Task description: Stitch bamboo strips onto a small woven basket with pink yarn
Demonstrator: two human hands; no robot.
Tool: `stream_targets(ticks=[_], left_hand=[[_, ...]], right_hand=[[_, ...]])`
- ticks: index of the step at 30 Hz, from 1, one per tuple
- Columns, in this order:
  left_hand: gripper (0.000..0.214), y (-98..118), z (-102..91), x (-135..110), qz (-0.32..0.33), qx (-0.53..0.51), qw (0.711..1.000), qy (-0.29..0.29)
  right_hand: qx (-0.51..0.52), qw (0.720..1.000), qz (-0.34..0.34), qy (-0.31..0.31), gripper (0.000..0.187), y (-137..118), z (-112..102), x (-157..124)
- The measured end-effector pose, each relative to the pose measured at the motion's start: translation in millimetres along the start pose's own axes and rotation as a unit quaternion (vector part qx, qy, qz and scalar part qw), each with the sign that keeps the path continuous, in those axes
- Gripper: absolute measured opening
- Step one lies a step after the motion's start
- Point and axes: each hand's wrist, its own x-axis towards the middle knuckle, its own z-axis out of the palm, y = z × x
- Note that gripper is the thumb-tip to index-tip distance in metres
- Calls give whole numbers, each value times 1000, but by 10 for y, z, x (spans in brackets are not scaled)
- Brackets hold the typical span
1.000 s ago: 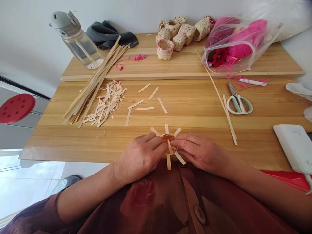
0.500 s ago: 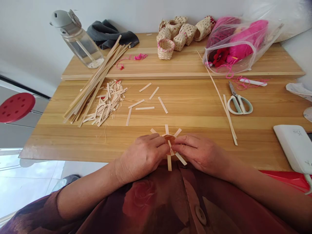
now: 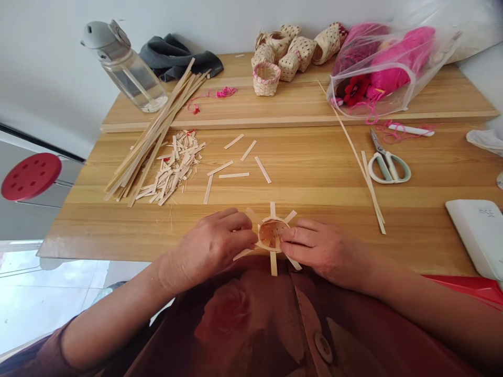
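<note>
A small woven basket (image 3: 271,234) sits at the table's front edge, its round mouth facing up at me. Flat splints stick out around its rim, among them a far splint (image 3: 272,209) and a near splint (image 3: 274,264). My right hand (image 3: 324,245) grips the basket's right side, thumb and fingertips over the rim. At the left rim is my left hand (image 3: 220,238), its fingers curled together; what lies between the fingertips is hidden. One splint (image 3: 244,254) shows beneath those fingers.
Loose short strips (image 3: 233,175) and a scrap pile (image 3: 176,167) lie left of centre, beside long strips (image 3: 157,136) and a bottle (image 3: 135,78). Scissors (image 3: 387,159) and a white device (image 3: 473,235) are at right. Finished baskets (image 3: 267,78) and a yarn bag (image 3: 373,73) stand behind.
My left hand has moved left from inside the basket's mouth to its left rim, exposing the interior. A strip that stood in the mouth has shifted out of sight. My right hand stays at the right rim.
</note>
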Motion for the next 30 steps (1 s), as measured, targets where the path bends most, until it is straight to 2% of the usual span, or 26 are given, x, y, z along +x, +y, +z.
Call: stream_targets(ticks=[3,6,8,12,15,18,30], left_hand=[[21,10,-18,37,58,105,993,4],[15,15,11,88,136,208,969,13],[14,-5,47,98,180,234,955,32],[18,-70,107,74,212,226,948,79],[19,-98,124,72,228,225,943,88],[20,-100,128,96,238,230,940,79],[27,-166,84,152,288,229,929,24]], right_hand=[[2,1000,-9,-4,22,10,3,13],[-3,1000,-15,-10,21,14,1,23],[-7,1000,-17,-16,19,15,1,20],[-4,1000,-15,-17,19,6,-11,2],[-10,1000,-4,-27,18,-13,-38,12],[-17,999,-2,-43,16,-27,-63,39],[9,999,-5,-36,20,6,-19,21]])
